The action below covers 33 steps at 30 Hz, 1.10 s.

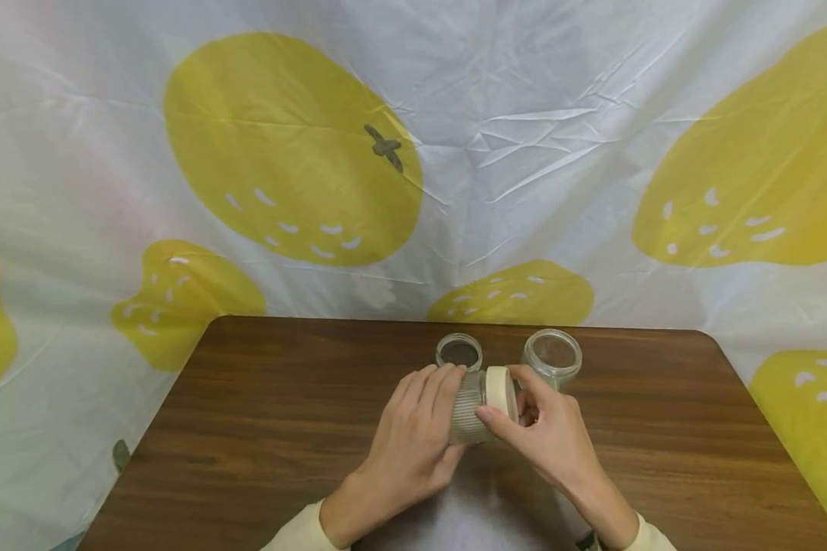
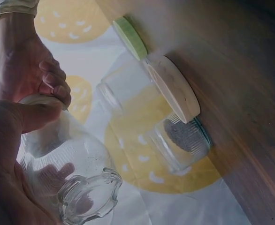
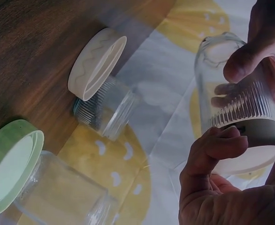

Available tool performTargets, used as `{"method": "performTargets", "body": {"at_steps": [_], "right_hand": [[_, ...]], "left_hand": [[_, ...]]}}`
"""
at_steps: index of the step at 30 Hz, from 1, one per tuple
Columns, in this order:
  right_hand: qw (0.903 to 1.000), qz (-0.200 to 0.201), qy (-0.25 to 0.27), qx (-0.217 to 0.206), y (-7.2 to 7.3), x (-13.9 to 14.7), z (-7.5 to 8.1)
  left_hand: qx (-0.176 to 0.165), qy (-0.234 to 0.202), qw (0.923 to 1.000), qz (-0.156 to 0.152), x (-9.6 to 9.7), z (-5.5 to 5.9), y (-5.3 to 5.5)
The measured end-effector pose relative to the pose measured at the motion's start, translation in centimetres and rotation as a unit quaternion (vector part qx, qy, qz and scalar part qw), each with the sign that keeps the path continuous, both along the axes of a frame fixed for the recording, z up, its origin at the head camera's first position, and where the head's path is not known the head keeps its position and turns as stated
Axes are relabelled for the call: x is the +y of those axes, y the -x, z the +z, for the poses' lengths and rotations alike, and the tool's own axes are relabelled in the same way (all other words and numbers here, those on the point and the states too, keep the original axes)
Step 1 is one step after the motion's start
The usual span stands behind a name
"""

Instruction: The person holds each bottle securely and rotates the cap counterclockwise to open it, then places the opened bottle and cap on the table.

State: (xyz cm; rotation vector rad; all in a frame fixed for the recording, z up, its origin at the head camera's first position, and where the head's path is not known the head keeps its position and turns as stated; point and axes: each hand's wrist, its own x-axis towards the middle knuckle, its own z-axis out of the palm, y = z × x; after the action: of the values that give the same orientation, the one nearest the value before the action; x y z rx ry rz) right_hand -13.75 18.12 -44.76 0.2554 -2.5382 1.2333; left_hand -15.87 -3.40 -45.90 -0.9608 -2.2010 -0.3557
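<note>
A ribbed clear glass jar [image 1: 467, 412] is held tilted on its side above the table, its cream lid [image 1: 498, 390] toward the right. My left hand [image 1: 413, 421] wraps around the glass, and its fingers show through the clear wall in the left wrist view. Thumb and fingers of my right hand [image 1: 554, 428] grip the lid's rim, as the right wrist view [image 3: 264, 133] also shows. The lid sits on the jar's end. The scalloped base [image 2: 90, 197] points away from the lid.
Behind my hands stand a lidless small jar with dark contents [image 1: 459, 350] and a larger lidless glass jar [image 1: 554, 353]. A loose cream lid [image 3: 97, 63] and a green lid [image 3: 15, 164] are near them. A patterned curtain [image 1: 455, 191] hangs behind the wooden table [image 1: 282, 398].
</note>
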Motion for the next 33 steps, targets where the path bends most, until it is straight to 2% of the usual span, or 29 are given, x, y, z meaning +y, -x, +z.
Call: {"method": "performTargets", "body": {"at_steps": [12,16,19,20,24,28,33], "right_hand": [[0.9998,0.01,0.008,0.017,0.2,0.6,-0.5],[0.998,0.021,-0.009,0.06,0.2,0.7,-0.6],[0.9953,0.035,-0.025,0.087,0.3,0.7,-0.6],[0.9946,0.04,-0.03,0.091,0.4,0.7,-0.6],[0.9932,0.066,-0.034,0.09,0.6,1.0,-0.5],[0.9903,0.109,-0.03,0.081,0.9,1.5,-0.5],[0.9828,0.143,-0.045,0.108,1.2,2.1,-0.8]], "left_hand": [[0.012,0.028,0.9995,0.005,0.1,0.1,0.3],[-0.035,0.004,0.9992,-0.02,-0.2,0.1,0.3],[-0.068,-0.014,0.997,-0.035,-0.5,0.0,0.1],[-0.069,-0.013,0.997,-0.033,-0.6,0.1,0.1],[-0.067,-0.009,0.9973,-0.029,-0.7,0.2,0.1],[-0.064,-0.005,0.9975,-0.029,-0.8,0.4,0.0],[-0.05,0.004,0.9984,-0.026,-0.8,0.4,0.0]]}}
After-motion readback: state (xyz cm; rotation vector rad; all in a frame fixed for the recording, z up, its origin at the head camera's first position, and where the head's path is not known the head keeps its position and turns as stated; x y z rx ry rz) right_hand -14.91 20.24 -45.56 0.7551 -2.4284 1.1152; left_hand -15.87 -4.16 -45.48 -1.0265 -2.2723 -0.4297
